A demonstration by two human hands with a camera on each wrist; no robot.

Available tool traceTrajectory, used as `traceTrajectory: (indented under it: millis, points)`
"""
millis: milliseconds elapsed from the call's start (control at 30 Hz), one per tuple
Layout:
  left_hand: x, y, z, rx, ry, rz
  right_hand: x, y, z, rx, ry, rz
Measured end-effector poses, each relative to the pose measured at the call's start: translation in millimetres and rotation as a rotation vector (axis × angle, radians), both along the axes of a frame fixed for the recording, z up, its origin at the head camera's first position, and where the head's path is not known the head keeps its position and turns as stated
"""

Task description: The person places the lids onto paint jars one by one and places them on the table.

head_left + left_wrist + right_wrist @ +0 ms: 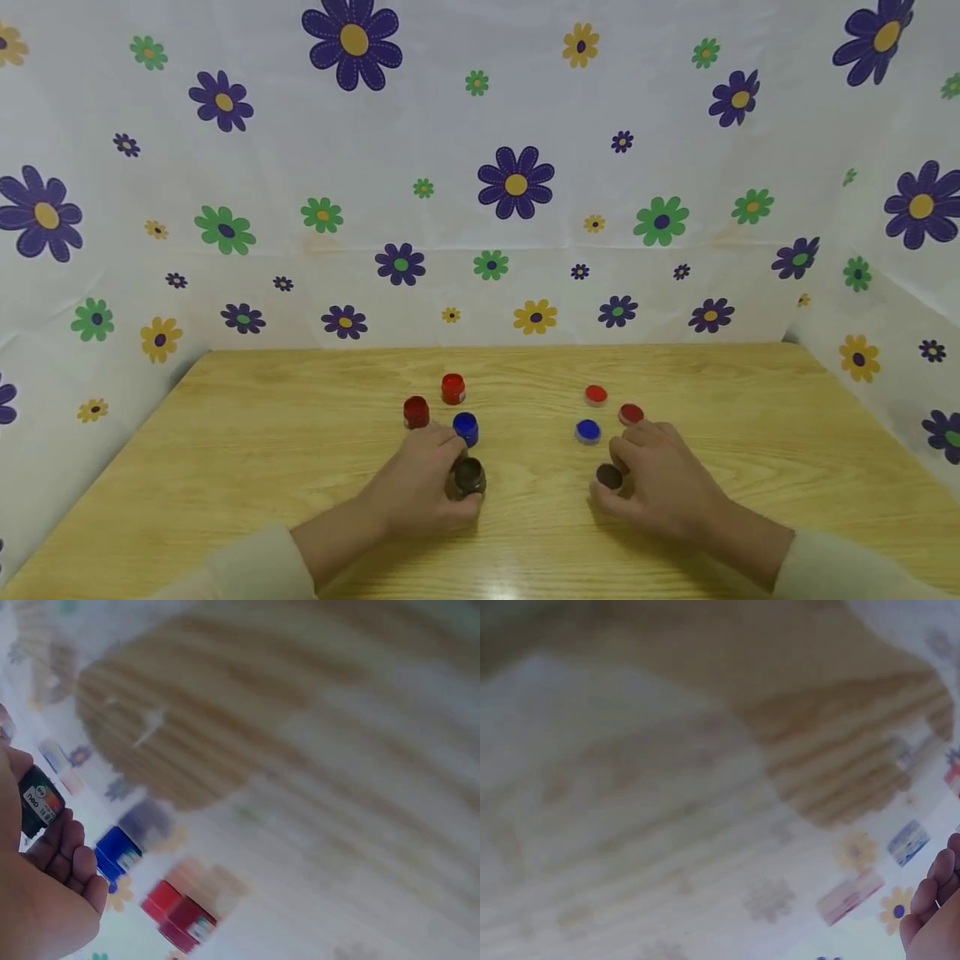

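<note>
In the head view my left hand grips a small open paint jar with dark, blackish paint, thumb in front and fingers behind. The left wrist view shows that jar's printed label side-on. My right hand pinches a round dark lid between thumb and fingers, low over the table. In the right wrist view only curled fingers show at the edge, and the dark lid is hidden. Just beyond the left hand stands an open blue paint jar.
Behind the left hand stand a dark red paint jar and a bright red one, both open. Near the right hand lie a blue lid, a red lid and a dark red lid. Flowered cloth walls the wooden table.
</note>
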State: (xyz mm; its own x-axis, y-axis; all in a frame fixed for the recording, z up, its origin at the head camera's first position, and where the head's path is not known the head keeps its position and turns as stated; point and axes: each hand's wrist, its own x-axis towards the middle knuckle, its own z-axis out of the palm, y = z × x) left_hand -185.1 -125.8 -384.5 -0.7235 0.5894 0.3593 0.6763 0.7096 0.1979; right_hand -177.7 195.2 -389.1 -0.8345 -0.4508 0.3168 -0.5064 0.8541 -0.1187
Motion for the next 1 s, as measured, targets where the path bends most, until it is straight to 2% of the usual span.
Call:
traceTrajectory:
  millis: [300, 433, 700, 867, 1000]
  points:
    - [17.8, 18.1, 6.5, -0.01, -0.048, -0.032, 7.7, -15.1, 2.3, 0.024, 0.008, 0.038]
    - [23.7, 21.9, 6.9, -0.003, -0.072, -0.027, 12.2, -23.9, 4.0, -0.007, -0.013, 0.049]
    - [28.5, 33.1, 13.4, 0.104, -0.249, 0.014, 19.8, -51.6, 20.1, -0.264, -0.136, 0.035]
    - [30.7, 40.2, 15.5, 0.125, -0.247, 0.035, 22.7, -64.9, 23.4, -0.381, -0.177, -0.002]
    - [31.2, 44.3, 14.6, 0.147, -0.242, 0.06, 23.8, -73.8, 21.5, -0.488, -0.214, -0.001]
